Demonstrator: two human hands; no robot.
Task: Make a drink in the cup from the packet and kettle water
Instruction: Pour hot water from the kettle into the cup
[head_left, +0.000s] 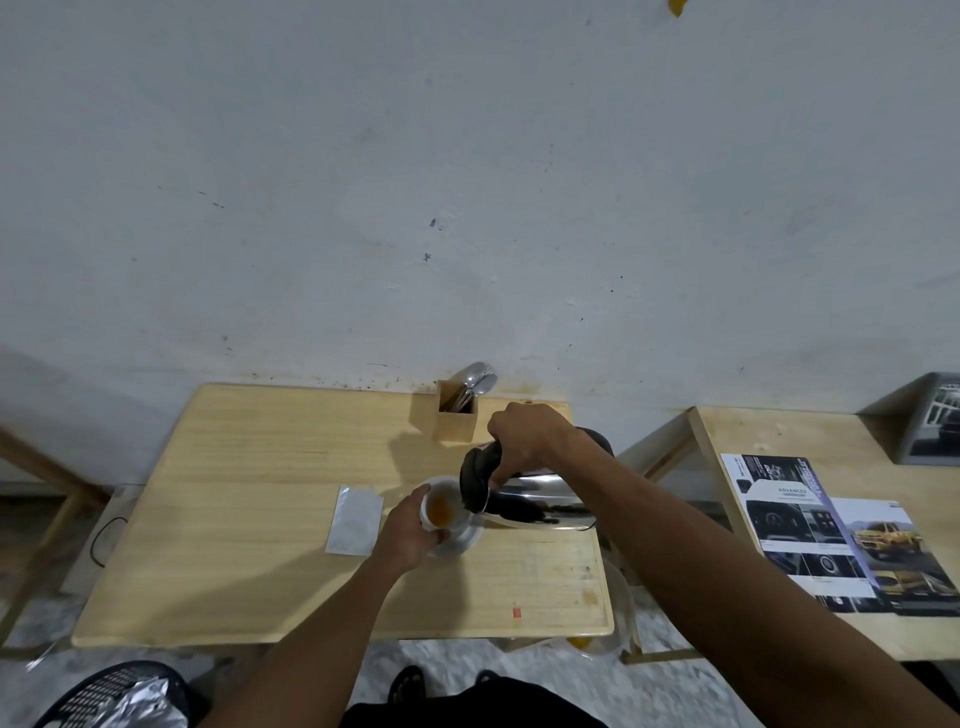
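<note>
Head view: the kettle is gripped by the right hand and tipped over the cup. The cup is clasped by the left hand above the counter.

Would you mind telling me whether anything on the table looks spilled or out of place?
No spill shows around the cup or saucer. A brownish stain marks the table near its right front corner.

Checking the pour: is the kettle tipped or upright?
Tipped. The kettle lies nearly sideways in the right hand, top end at the cup.
</note>
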